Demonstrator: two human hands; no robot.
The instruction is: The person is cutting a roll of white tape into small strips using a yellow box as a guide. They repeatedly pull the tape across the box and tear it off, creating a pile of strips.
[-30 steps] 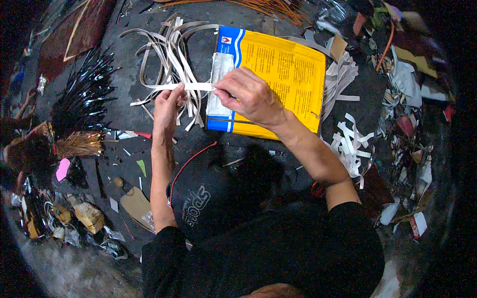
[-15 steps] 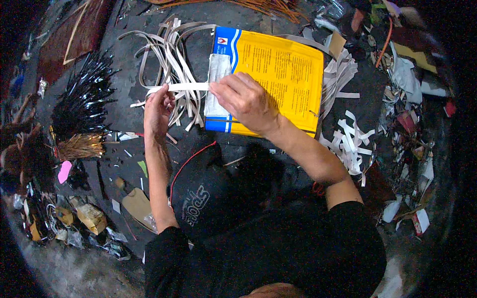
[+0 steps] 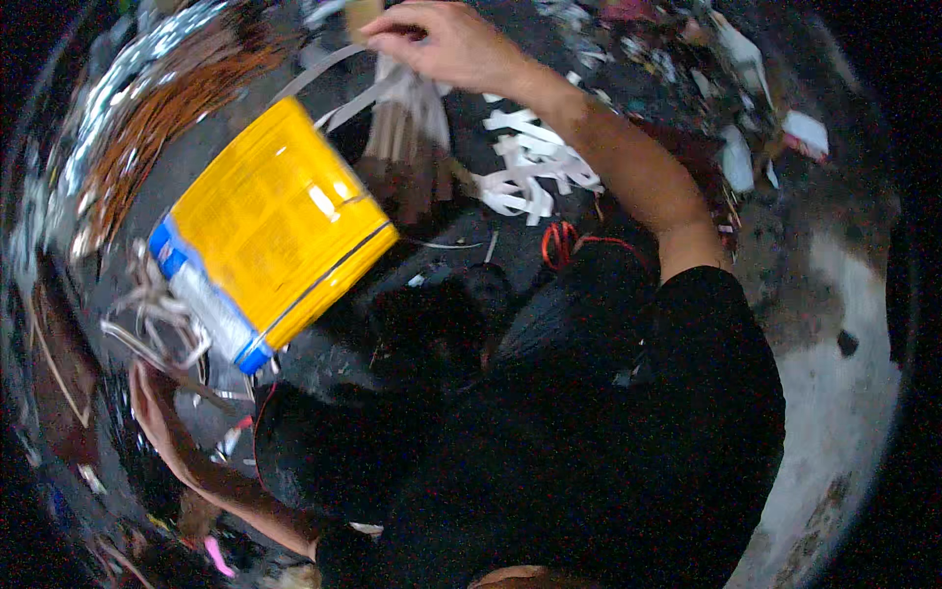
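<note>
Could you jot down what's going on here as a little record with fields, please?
Setting: dark, littered work floor
Right hand: raised at the top, pinching a long pale strip
Left hand: low at left, beside a tangle of pale strips
Between them: yellow printed sheet with blue edge
Nearby: heap of white cut strips, red cord

Dark floor (image 3: 834,294) littered with paper scraps (image 3: 530,162), dimly lit.

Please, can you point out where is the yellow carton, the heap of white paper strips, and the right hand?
yellow carton (image 3: 278,218): head view, on its broad yellow face.
white paper strips (image 3: 535,167): head view, middle of the heap.
right hand (image 3: 439,41): head view, back of the hand.
</note>
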